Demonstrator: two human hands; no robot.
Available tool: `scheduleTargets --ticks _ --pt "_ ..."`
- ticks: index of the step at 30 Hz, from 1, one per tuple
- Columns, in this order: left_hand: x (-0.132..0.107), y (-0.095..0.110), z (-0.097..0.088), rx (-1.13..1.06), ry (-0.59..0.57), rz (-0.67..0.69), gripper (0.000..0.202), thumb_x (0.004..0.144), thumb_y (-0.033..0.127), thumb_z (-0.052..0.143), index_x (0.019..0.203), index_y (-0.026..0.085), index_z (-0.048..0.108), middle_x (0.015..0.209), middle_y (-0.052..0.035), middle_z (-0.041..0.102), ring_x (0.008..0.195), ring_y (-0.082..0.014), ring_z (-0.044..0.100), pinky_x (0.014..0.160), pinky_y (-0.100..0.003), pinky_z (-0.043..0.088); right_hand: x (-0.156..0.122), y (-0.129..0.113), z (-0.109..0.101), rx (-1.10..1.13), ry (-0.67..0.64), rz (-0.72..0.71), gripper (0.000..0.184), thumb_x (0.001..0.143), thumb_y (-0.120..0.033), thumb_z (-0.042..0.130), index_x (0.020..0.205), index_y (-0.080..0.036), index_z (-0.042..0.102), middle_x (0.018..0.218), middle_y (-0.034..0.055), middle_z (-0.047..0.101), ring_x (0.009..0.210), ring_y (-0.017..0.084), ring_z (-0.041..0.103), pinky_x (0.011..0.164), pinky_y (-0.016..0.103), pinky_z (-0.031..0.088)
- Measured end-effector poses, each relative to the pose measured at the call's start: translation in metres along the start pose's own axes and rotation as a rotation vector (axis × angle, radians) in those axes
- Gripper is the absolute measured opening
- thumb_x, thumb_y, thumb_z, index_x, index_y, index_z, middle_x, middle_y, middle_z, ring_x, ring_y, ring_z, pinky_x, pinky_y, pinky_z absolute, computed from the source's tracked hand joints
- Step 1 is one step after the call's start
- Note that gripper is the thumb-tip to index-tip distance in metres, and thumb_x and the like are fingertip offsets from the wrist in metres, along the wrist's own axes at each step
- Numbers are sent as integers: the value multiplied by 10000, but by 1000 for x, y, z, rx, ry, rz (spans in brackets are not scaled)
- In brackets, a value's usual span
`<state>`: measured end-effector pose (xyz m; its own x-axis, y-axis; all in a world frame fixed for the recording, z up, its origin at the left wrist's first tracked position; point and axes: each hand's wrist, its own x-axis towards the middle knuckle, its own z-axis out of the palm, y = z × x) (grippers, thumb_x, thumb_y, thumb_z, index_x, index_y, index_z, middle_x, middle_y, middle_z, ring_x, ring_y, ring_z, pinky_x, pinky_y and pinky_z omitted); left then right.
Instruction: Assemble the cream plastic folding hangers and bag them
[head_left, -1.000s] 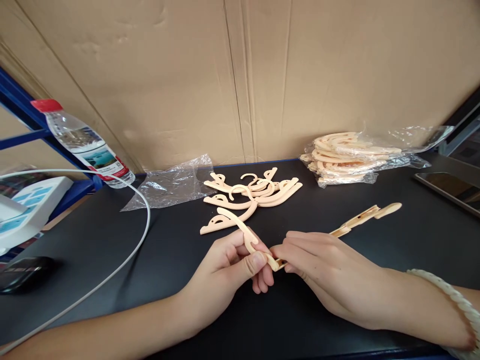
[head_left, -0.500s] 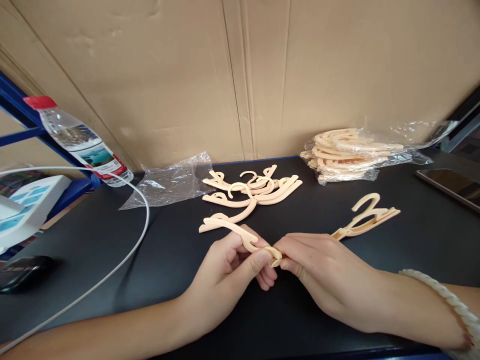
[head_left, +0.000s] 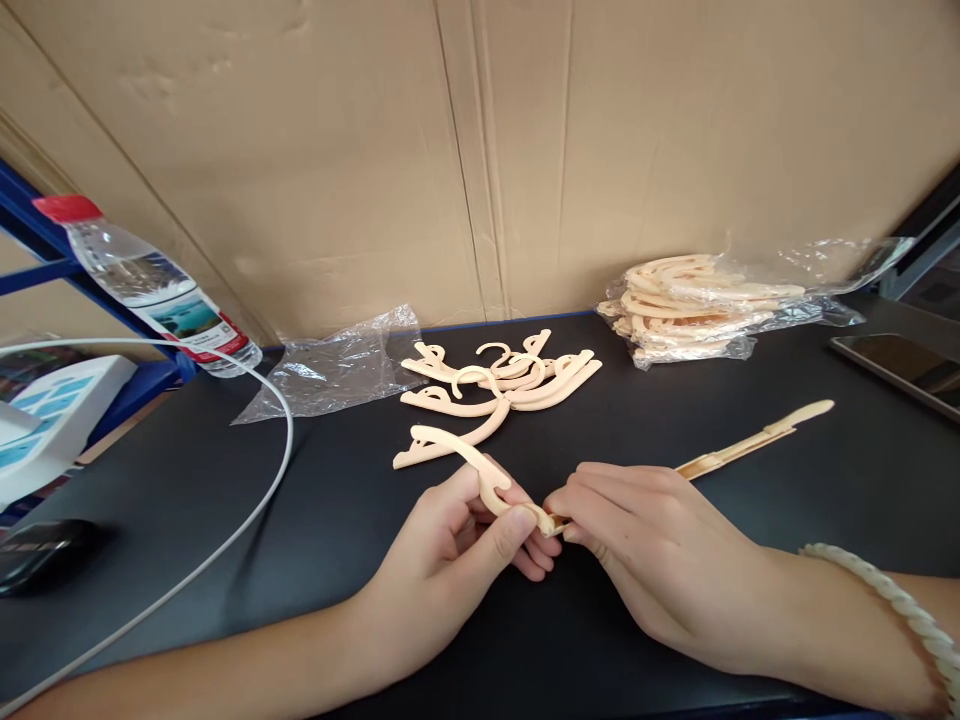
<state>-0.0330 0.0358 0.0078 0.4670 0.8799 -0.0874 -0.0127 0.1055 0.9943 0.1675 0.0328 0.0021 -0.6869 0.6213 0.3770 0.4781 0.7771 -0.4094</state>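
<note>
My left hand point(head_left: 469, 540) pinches the near end of a curved cream plastic piece point(head_left: 457, 452) that arches up and away to the left. My right hand point(head_left: 637, 540) grips the end of a second cream piece point(head_left: 757, 440), seen edge-on and stretching right over the black tabletop point(head_left: 337, 520). The two pieces meet between my fingertips at the middle. A loose pile of the same cream pieces point(head_left: 502, 385) lies just beyond my hands.
A clear bag with stacked cream pieces point(head_left: 694, 305) sits at the back right, an empty plastic bag point(head_left: 337, 365) at the back left. A water bottle point(head_left: 150, 290), a white cable point(head_left: 277, 440), a dark tablet point(head_left: 900, 370) and a cardboard wall point(head_left: 480, 150) surround the table.
The piece in my right hand has turned from flat, hook showing, to edge-on. Both hands stay together at the joint, and my left piece has barely shifted.
</note>
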Motion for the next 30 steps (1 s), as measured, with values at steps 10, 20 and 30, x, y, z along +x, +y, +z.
scheduleTargets --ticks 10,20,30 --pt "-2 -1 5 115 69 43 119 920 233 586 822 168 602 785 -4 654 726 -134 702 671 -231 607 0 1 2 44 12 41 256 838 10 385 825 -138 594 745 41 616 645 160 512 588 280 395" --pt "-3 -3 4 236 46 107 163 936 196 541 792 158 607 776 8 622 689 -98 683 646 -190 589 -1 1 6 39 22 27 252 826 10 401 826 -153 593 739 27 616 631 156 509 574 275 387" --pt "-2 -11 6 374 98 231 133 923 172 560 807 170 624 794 14 639 690 -87 688 639 -172 585 -3 4 11 73 4 124 234 827 -9 397 838 -162 574 763 46 636 667 171 562 619 284 422"
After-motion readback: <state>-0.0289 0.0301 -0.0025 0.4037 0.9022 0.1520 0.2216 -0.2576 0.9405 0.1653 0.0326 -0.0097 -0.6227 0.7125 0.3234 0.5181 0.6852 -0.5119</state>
